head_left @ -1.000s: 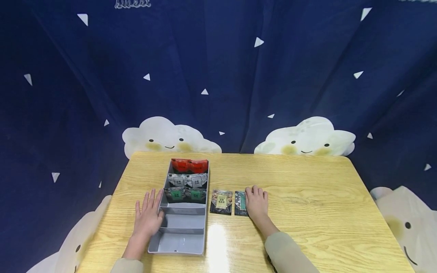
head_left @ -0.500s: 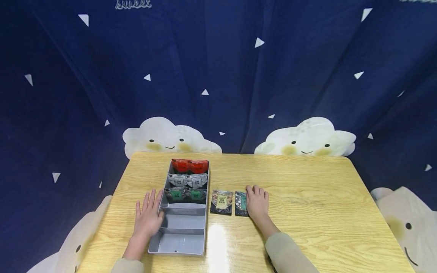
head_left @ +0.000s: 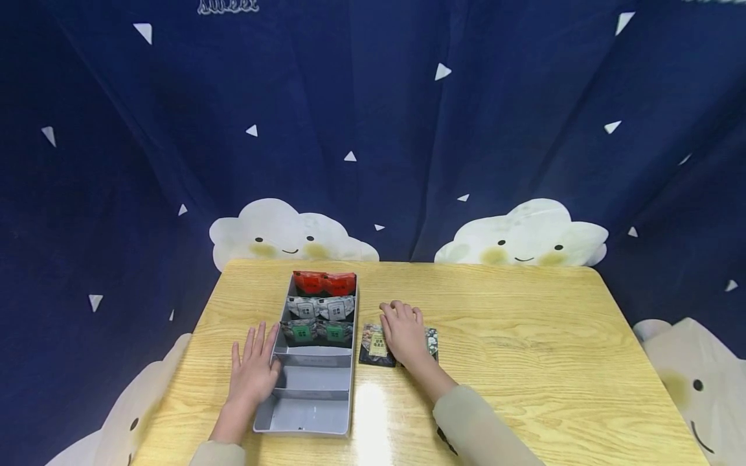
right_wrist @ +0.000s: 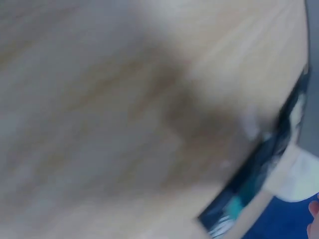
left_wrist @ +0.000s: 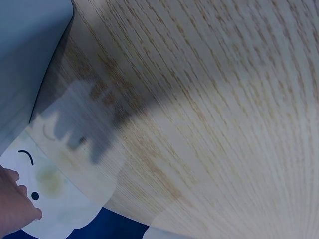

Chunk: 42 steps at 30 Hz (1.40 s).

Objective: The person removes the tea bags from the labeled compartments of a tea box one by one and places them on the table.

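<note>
My left hand (head_left: 252,375), fingers straight and spread, rests along the left side of the grey divided box (head_left: 351,388). In the left wrist view only part of that hand (left_wrist: 15,206) shows, at the lower left. My right hand (head_left: 405,335) hovers over two flat packets on the table, fingers loosely bent with nothing visible in them. A packet with a yellow label (head_left: 375,349) lies to its left, partly covered. Beneath and right of the hand, a dark packet with green (head_left: 432,343) shows only its right edge. The right wrist view is blurred, with the green-marked packet (right_wrist: 234,204) at lower right.
Upright packets fill the box's far compartments: red ones (head_left: 324,283), silver ones (head_left: 320,309) and green-labelled ones (head_left: 317,332). Two nearer compartments (head_left: 311,378) show bare floors. Behind the wooden table (head_left: 524,349) hangs a dark blue curtain (head_left: 379,129) with clouds.
My right hand has moved left from the green-marked packet toward the yellow-labelled one, uncovering the green-marked packet's right edge. My left hand and the box have stayed put.
</note>
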Motion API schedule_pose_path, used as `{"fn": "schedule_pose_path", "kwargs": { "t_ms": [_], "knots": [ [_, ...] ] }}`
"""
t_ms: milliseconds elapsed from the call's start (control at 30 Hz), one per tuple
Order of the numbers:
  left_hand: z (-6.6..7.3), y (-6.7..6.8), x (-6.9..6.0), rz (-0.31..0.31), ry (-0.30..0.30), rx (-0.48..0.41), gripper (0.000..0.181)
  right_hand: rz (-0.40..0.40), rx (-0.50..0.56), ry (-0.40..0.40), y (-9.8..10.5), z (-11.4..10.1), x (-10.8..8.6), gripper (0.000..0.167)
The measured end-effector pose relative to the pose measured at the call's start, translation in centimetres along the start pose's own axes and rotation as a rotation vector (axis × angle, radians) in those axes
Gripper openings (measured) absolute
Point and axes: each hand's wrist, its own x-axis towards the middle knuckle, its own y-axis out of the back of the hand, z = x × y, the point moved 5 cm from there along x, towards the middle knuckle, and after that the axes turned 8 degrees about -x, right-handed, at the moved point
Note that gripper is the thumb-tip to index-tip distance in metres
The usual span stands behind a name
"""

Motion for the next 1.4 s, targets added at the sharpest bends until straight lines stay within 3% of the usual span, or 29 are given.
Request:
{"fn": "schedule_pose_path", "kwargs": {
  "t_ms": [333, 600, 1133, 1400],
  "knots": [
    [0.0, 0.0, 0.1, 0.003, -0.005, 0.011, 0.067, 0.013, -0.112, 0.211, 1.8, -6.3, 2.0, 0.03],
    [0.0, 0.0, 0.1, -0.001, -0.003, 0.012, 0.067, -0.029, -0.148, 0.307, 1.7, -9.3, 2.5, 0.033],
    [0.2, 0.3, 0.1, -0.02, 0.011, -0.003, 0.067, -0.056, -0.198, 0.317, 0.7, -10.1, 2.7, 0.026],
    [0.2, 0.3, 0.1, -0.024, 0.01, 0.002, 0.067, -0.07, -0.22, 0.323, 0.7, -10.3, 2.8, 0.036]
  ]
}}
